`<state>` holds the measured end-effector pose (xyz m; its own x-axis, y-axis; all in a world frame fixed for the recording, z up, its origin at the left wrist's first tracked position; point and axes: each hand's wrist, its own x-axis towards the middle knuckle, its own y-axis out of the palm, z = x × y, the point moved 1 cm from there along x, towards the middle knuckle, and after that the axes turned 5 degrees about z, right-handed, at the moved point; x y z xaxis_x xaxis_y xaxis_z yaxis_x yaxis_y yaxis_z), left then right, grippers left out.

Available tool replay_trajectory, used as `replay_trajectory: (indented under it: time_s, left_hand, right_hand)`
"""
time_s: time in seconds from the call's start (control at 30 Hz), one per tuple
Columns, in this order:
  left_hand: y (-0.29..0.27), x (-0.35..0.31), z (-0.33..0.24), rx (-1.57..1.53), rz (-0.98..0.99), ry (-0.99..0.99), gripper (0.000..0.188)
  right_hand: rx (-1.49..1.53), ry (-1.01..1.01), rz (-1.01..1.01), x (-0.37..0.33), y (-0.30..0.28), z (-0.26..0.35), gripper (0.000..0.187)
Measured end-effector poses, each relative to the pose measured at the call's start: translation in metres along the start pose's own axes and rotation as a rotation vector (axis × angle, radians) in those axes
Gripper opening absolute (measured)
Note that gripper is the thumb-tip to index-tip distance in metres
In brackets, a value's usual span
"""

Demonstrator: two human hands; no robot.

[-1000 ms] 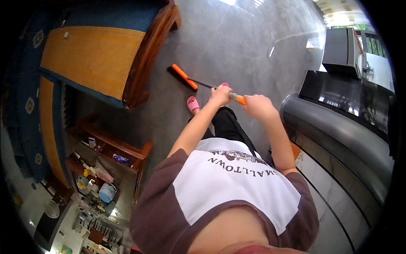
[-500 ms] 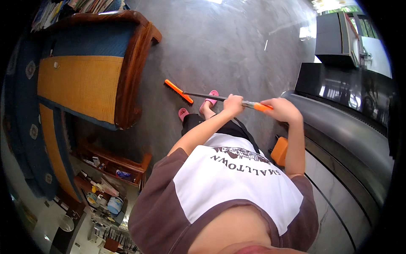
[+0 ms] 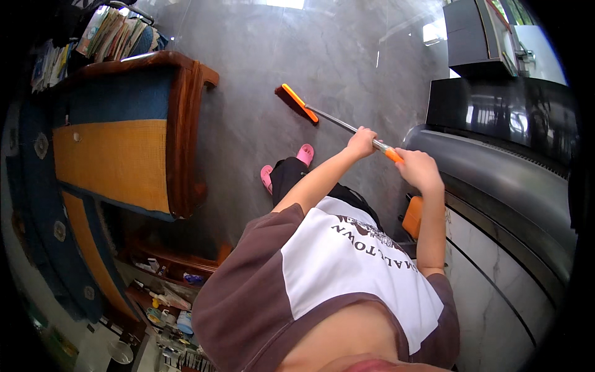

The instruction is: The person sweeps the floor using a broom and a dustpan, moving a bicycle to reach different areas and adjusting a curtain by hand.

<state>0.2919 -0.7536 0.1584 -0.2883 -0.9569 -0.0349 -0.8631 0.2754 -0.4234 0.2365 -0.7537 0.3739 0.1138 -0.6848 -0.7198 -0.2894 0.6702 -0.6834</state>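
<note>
A broom with an orange head [image 3: 305,108], dark bristles and a grey handle slants across the grey floor in front of my feet. My left hand [image 3: 362,142] is wrapped round the lower part of the handle. Closed on the orange grip at the handle's upper end is my right hand [image 3: 418,170], nearer the appliance on the right. The bristles face away from me to the left; whether they touch the floor, I cannot tell.
To the left stands a wooden bench [image 3: 180,136] with blue and tan cushions, books [image 3: 111,34] beyond it. A long dark appliance [image 3: 489,161] and a grey cabinet [image 3: 471,37] line the right. An orange object [image 3: 412,217] is by my right arm. Pink slippers [image 3: 304,154] are on my feet.
The broom head has moved right and farther from me, and its bristles now show more. Both hands have shifted slightly right, still gripping the handle. My body has turned a little.
</note>
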Motion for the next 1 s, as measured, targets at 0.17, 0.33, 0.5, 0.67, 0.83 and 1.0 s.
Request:
replay_trajectory:
  time_s: [0.17,0.33,0.5,0.67,0.83,1.0]
  left_hand:
    - [-0.044,0.016,-0.028,0.053,0.124,-0.078,0.016]
    - [-0.099,0.023,0.002,0.055,0.183,-0.112,0.014]
    - [-0.117,0.027,0.062,0.126,0.218,-0.075,0.015]
    - [-0.110,0.030,0.067,0.036,0.259,0.120,0.017]
    - [-0.165,0.037,0.042,-0.041,0.369,0.152,0.018]
    - [-0.243,0.044,0.064,0.060,0.440,0.091,0.019]
  right_hand:
    - [0.168,-0.099,0.042,-0.002,-0.040,-0.016,0.029]
    - [0.352,-0.096,0.171,0.019,-0.072,0.024,0.028]
    - [0.399,-0.080,0.213,0.064,-0.064,0.063,0.026]
    - [0.290,0.022,0.144,0.061,-0.069,0.084,0.022]
    - [0.454,0.124,0.191,0.041,-0.124,0.113,0.025]
    - [0.506,0.006,0.187,0.060,-0.156,0.150,0.035]
